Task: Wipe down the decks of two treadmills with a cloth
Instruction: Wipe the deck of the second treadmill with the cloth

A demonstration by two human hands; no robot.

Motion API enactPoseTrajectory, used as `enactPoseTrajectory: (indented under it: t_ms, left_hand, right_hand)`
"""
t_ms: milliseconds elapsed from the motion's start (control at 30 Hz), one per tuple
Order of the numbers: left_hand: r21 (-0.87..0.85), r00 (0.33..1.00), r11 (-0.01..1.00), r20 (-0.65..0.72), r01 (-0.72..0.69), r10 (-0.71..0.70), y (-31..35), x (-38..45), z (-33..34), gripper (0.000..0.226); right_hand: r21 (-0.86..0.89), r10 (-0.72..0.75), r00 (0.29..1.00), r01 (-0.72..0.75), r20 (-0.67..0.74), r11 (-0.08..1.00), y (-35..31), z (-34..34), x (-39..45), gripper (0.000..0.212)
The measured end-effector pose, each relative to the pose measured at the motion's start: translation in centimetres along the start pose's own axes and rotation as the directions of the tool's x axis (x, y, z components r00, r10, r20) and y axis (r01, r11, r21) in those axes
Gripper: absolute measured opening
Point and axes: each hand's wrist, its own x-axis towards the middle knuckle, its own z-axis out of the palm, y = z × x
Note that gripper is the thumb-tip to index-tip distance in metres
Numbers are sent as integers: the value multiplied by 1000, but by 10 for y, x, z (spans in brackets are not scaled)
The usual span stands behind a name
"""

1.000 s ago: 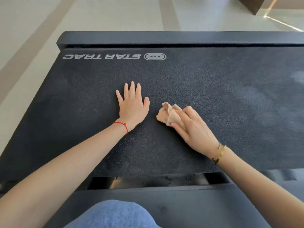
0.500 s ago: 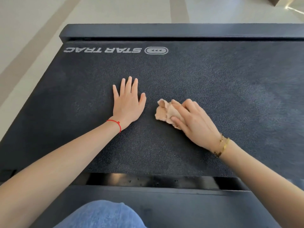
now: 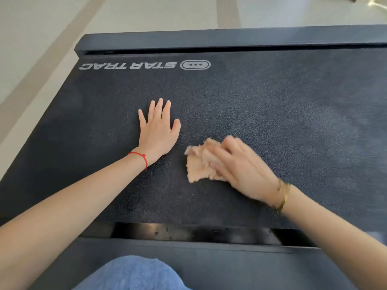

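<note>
A black treadmill deck [image 3: 272, 105] with a rough belt and a STAR TRAC logo [image 3: 127, 65] fills the head view. My left hand [image 3: 159, 132] lies flat on the belt with fingers straight, a red string round the wrist. To its right my right hand [image 3: 240, 166], blurred by motion and wearing a gold bracelet, grips a crumpled beige cloth [image 3: 196, 166] and holds it down on the belt. The cloth sticks out to the left of the fingers.
A dark side rail [image 3: 230, 38] runs along the far edge of the deck, with pale floor [image 3: 146, 15] beyond it. The near rail [image 3: 230, 266] and a shiny gap lie close to me. My blue-clad knee [image 3: 134, 275] shows at the bottom.
My right hand has pulled the cloth nearer to me and slightly right along the belt. The left hand stays flat in place.
</note>
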Motion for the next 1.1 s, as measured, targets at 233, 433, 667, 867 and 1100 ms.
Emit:
enactPoseTrajectory:
  t_ms: [233,433,667,867,1100]
  left_hand:
    - [-60,999,998,31,-8,10,24,25,-1,60]
    - [-84,997,995,48,-56,60,52,51,5,60]
    - [-29,998,997,-4,-67,67,54,58,13,60]
    - [20,997,997,-22,-71,71,53,58,19,59]
    - [67,998,996,-17,-63,65,54,59,21,64]
  right_hand:
    - [136,153,985,-142,-74,980,11,2,6,44]
    - [120,119,989,-109,-82,987,33,2,7,49]
    - [-97,288,940,-309,-182,946,92,-4,77,43]
    - [-108,162,971,-183,-177,977,109,0,91,38]
    - [-183,393,895,-431,-211,884,187,-8,196,42]
